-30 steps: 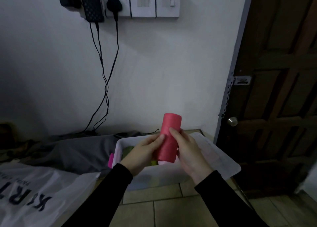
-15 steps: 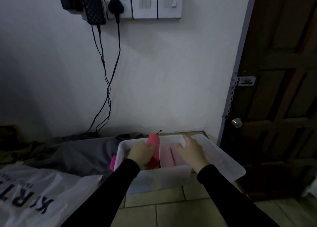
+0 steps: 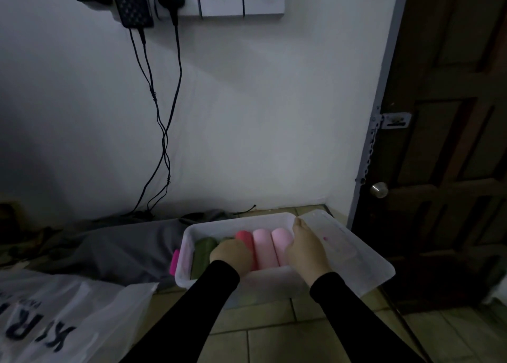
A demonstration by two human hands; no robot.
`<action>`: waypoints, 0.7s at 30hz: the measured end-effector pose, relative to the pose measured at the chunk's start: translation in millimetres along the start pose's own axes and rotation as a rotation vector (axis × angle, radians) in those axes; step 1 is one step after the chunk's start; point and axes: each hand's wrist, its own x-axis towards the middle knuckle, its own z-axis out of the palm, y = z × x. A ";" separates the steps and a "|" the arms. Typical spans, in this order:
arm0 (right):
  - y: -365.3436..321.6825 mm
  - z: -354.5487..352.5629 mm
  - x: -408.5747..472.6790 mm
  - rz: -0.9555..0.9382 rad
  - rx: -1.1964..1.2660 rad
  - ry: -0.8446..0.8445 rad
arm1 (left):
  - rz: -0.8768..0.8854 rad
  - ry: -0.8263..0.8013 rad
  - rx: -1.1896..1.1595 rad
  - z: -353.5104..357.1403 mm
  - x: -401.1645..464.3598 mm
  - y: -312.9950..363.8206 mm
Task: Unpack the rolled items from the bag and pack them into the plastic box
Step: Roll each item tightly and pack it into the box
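Observation:
A clear plastic box [image 3: 236, 221] stands on the tiled floor by the wall. Inside, lying side by side, are a green roll [image 3: 204, 250], a red roll [image 3: 245, 237] and two pink rolls [image 3: 262, 246]. My left hand [image 3: 231, 254] is down in the box, curled over the near end of the red roll. My right hand [image 3: 306, 248] lies flat on the rightmost pink roll [image 3: 281, 239], fingers reaching the box's far right corner. The white plastic bag [image 3: 55, 321] with dark lettering lies at the lower left; its contents are hidden.
The box's clear lid [image 3: 343, 250] leans against its right side. A pink latch [image 3: 174, 261] sticks out on the box's left wall. Grey cloth [image 3: 123, 247] lies left of the box. Cables [image 3: 164, 143] hang down the wall. A dark door [image 3: 452, 170] stands at right.
The red roll, held upright in both hands above the box, has been lowered and laid flat between the green and pink rolls. My right hand let go and moved onto the pink roll.

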 end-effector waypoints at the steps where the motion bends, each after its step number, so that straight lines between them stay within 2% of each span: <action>1: 0.4 -0.2 0.2 -0.002 -0.010 -0.002 | 0.016 -0.014 0.036 1.6 1.0 -2.3; 4: 1.6 1.4 2.0 0.021 0.012 -0.003 | 0.082 -0.004 0.092 -0.9 -0.5 -1.8; 8: 5.0 6.2 6.2 0.080 0.033 0.015 | 0.090 0.117 -0.059 -11.0 -4.9 1.8; 10: 5.3 6.3 7.0 0.077 0.013 0.016 | 0.079 0.054 -0.053 -17.0 -6.1 1.3; 14: 5.0 3.4 7.7 0.074 0.013 0.002 | 0.105 -0.008 0.102 -24.8 -8.1 -1.1; 19: 10.8 0.9 8.2 0.082 0.015 -0.081 | 0.097 -0.188 -0.073 -22.9 -4.5 -19.9; 21: 13.2 0.6 10.0 0.076 0.026 -0.100 | 0.103 -0.205 -0.013 -24.8 -4.8 -19.3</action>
